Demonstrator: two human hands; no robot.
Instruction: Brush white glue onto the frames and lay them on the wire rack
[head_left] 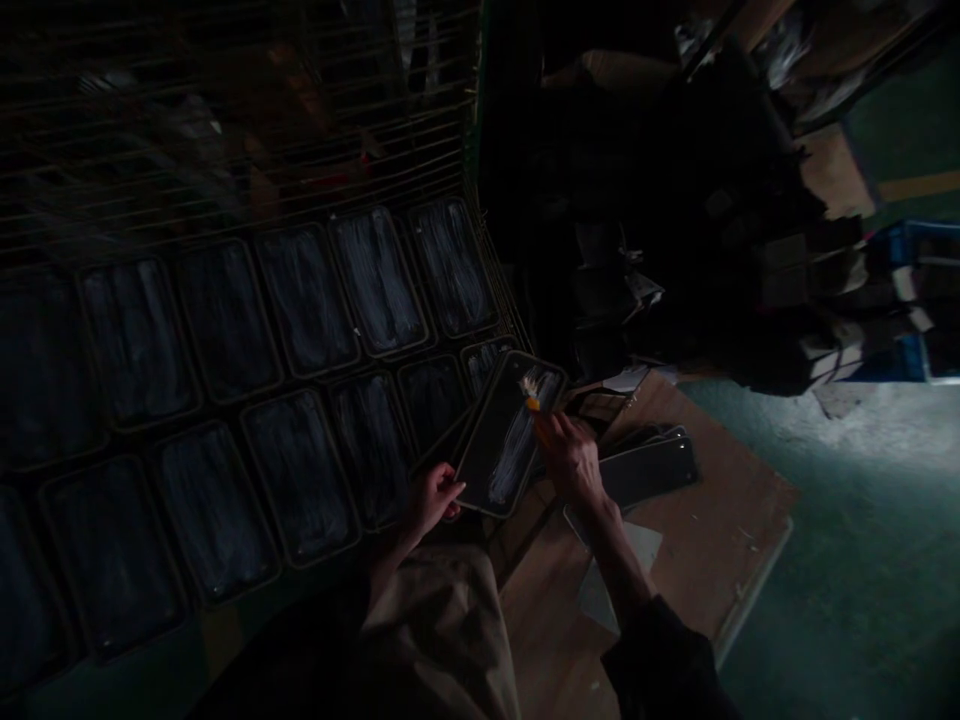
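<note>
Through the head camera I locate the dark panel (484, 435) at the centre of the frame, tilted, its face marked with pale streaks along the right side. The left hand (436, 495) is clamped on its lower-left corner, thumb on the face; the fingers beneath are partly hidden. The right hand (571, 455) has its fingers closed together around the brush (532, 398), whose bristles appear to touch the panel's upper part.

Handling: I judge the panel thin, stiff and fairly light. The streaked area is probably slippery; grip the rim or a bare corner only. The brush should be light, with soft bristles; hold it by the handle.

Surroundings: streaked panels (379, 280) lie in two rows at left. At lower right, more dark panels (649, 470) lie on a wooden board (727, 530).
</note>
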